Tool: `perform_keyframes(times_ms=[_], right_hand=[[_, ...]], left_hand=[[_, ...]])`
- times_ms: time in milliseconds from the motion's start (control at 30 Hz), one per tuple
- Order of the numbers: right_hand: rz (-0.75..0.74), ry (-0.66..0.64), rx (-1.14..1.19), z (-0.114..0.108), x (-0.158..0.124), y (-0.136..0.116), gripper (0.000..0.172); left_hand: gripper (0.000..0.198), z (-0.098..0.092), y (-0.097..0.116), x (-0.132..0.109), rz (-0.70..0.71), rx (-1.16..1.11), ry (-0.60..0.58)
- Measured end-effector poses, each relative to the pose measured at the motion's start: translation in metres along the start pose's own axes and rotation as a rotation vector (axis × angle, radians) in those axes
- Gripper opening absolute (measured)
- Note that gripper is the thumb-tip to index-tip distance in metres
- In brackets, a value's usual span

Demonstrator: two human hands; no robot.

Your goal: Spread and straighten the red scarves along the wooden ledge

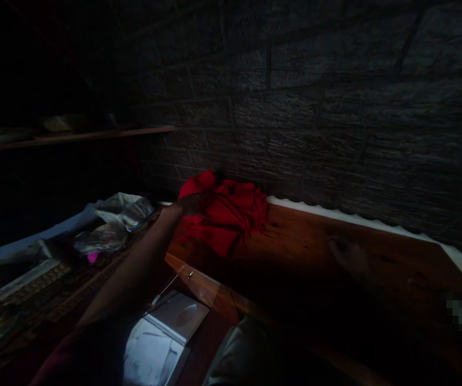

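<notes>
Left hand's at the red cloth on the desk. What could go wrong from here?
1. The crumpled red fabric cloth lies bunched against the dark brick wall; the left hand meets only its left edge, so a pull may drag the heap.
2. Crinkled silvery plastic bags sit left of it; a sweep might knock them.
3. Dim light: the right hand on the brown wooden desk barely shows, so its pose is hard to judge.

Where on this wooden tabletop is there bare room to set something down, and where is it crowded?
Bare tabletop lies between the red cloth and the right hand, bordered behind by the white scalloped edging. More lies right of that hand, toward the wall. Crowded: left of the cloth, which the left hand touches, plastic bags and papers pile up.
</notes>
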State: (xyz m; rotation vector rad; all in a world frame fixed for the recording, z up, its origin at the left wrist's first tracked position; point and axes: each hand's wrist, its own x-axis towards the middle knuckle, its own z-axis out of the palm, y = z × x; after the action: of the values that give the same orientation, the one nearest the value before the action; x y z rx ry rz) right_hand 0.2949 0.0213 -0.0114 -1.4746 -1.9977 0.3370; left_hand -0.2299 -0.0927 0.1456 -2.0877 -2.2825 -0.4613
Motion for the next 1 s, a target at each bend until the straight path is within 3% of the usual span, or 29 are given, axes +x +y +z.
perform_keyframes(times_ms=[100,233,333,433,500,600,633,667,700,767,800,867,933,1000], right_hand=[[0.040,0.009,-0.011,-0.001,-0.003,0.007,0.049],[0.057,0.012,-0.025,-0.002,-0.005,0.003,0.048],[0.040,0.003,0.000,-0.002,-0.006,0.002,0.049],[0.038,0.013,0.001,0.000,-0.006,0.006,0.052],[0.030,0.036,0.008,0.001,-0.006,0.009,0.052],[0.020,0.048,0.025,0.001,-0.007,0.010,0.052],[0.021,0.042,0.031,0.001,-0.007,0.009,0.054],[0.023,0.036,0.037,0.001,-0.007,0.008,0.055],[0.024,0.033,0.042,0.001,-0.007,0.007,0.056],[0.025,0.039,0.038,0.001,-0.007,0.006,0.056],[0.024,0.041,0.029,0.002,-0.007,0.006,0.056],[0.025,0.039,0.019,0.003,-0.006,0.006,0.054],[0.026,0.030,0.037,0.004,-0.006,0.007,0.053],[0.021,0.023,0.068,0.005,-0.006,0.008,0.053]], left_hand=[[0.031,-0.002,-0.005,-0.008,-0.115,0.042,0.017],[0.014,-0.032,0.003,0.008,-0.229,-0.115,0.413],[0.015,-0.065,0.011,0.037,-0.217,-0.231,0.587],[0.016,-0.076,0.030,0.056,-0.084,-0.310,0.589],[0.018,-0.062,0.045,0.054,0.092,-0.390,0.416],[0.041,-0.029,0.051,0.039,0.385,-0.521,-0.086],[0.048,-0.020,0.046,0.035,0.415,-0.529,-0.137],[0.053,-0.011,0.037,0.032,0.388,-0.511,-0.084],[0.057,-0.005,0.025,0.031,0.289,-0.461,0.052],[0.063,0.006,-0.002,0.033,-0.006,-0.333,0.346],[0.062,0.011,-0.015,0.035,-0.139,-0.282,0.419],[0.049,0.022,-0.034,0.037,-0.288,-0.255,0.407],[0.039,0.031,-0.043,0.037,-0.300,-0.288,0.351],[0.042,0.033,-0.043,0.036,-0.305,-0.313,0.359]])
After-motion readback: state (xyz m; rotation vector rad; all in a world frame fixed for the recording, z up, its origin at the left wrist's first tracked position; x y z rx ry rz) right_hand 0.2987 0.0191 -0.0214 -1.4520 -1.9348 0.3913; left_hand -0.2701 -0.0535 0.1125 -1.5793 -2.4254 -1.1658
